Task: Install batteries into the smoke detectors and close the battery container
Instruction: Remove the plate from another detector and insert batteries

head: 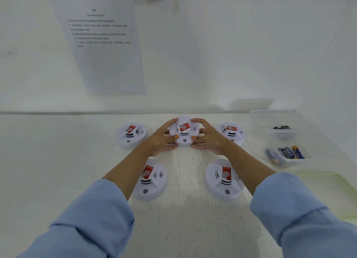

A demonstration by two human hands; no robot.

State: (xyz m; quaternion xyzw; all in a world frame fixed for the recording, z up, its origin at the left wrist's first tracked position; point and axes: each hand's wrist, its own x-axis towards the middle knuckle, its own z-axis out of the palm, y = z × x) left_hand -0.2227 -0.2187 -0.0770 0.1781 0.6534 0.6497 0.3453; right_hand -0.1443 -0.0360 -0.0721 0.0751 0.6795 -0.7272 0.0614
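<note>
Several round white smoke detectors with red labels lie face up on the white table. The middle far detector [184, 132] is gripped from both sides: my left hand [164, 139] holds its left edge and my right hand [209, 136] its right edge, thumbs on its front rim. Other detectors lie at far left [131, 135], far right [231, 133], near left [151, 180] and near right [224, 179]. Loose blue batteries [287, 153] lie in a small clear container [293, 160] at the right. My forearms partly cover the two near detectors.
A larger clear tub [257, 116] at the back right holds a few dark batteries [281, 127]. A pale green tray [328, 190] sits at the right edge. A printed instruction sheet [100, 45] hangs on the white wall behind the table.
</note>
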